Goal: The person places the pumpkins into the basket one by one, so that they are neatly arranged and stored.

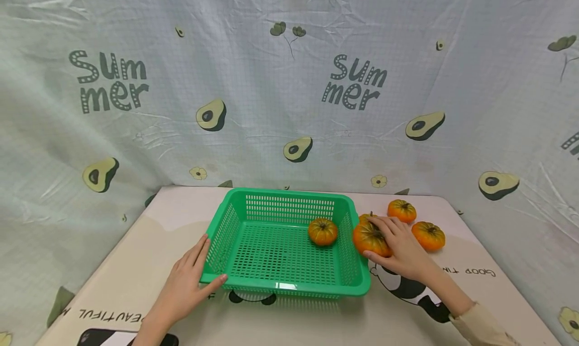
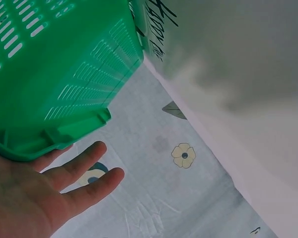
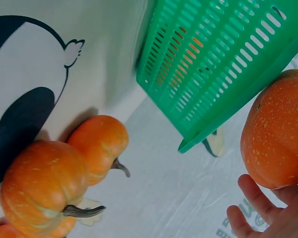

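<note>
Hands apart. Left hand (image 1: pixel 181 280), fingers extended, touches green basket (image 1: pixel 253 284) at near-left corner. Right hand (image 1: pixel 404 248) grips orange pumpkin (image 1: pixel 367 241), just beside basket's right rim. Second pumpkin (image 1: pixel 322 232) sits inside basket, right side. Three other pumpkins (image 1: pixel 428 236) on bench (image 1: pixel 316 323), right of basket, one partly hidden behind the held one.

Soft, diffuse light; dimmer, perhaps hazy wrist views

Head view: high, forward and down over table (image 1: pixel 271 328). Wrist views: close, both sharing green plastic basket (image 1: pixel 325 288).
</note>
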Action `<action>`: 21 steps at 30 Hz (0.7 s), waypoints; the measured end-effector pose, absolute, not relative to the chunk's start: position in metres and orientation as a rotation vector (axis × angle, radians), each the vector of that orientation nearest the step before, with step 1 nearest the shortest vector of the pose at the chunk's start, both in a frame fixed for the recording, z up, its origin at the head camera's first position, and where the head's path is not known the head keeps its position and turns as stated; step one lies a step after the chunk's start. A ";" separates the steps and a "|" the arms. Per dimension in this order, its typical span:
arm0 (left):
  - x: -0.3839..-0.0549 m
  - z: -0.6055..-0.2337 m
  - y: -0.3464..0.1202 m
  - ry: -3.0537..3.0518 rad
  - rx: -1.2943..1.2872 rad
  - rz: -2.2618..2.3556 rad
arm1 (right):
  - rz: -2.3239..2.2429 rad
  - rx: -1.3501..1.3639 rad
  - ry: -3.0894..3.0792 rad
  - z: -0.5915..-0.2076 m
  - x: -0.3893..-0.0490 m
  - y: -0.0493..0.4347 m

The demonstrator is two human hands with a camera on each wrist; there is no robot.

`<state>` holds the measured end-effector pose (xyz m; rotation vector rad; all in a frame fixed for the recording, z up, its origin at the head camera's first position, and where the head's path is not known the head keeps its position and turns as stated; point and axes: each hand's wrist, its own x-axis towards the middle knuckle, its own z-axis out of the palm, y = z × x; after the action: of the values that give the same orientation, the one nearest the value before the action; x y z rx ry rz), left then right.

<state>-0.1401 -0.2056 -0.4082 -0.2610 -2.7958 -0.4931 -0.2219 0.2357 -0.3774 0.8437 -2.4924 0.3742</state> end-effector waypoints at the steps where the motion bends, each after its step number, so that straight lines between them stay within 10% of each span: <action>1: -0.140 -0.408 -0.206 -2.796 -0.261 -0.489 | 0.368 0.854 -2.498 -0.376 -0.222 0.234; 21: -0.139 -0.408 -0.205 -2.791 -0.261 -0.497 | 0.263 1.107 -2.518 -0.371 -0.235 0.199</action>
<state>-0.1393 -0.2051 -0.4081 -0.2612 -2.7909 -0.4965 -0.2348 0.1992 -0.3708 1.1071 -2.5178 0.2632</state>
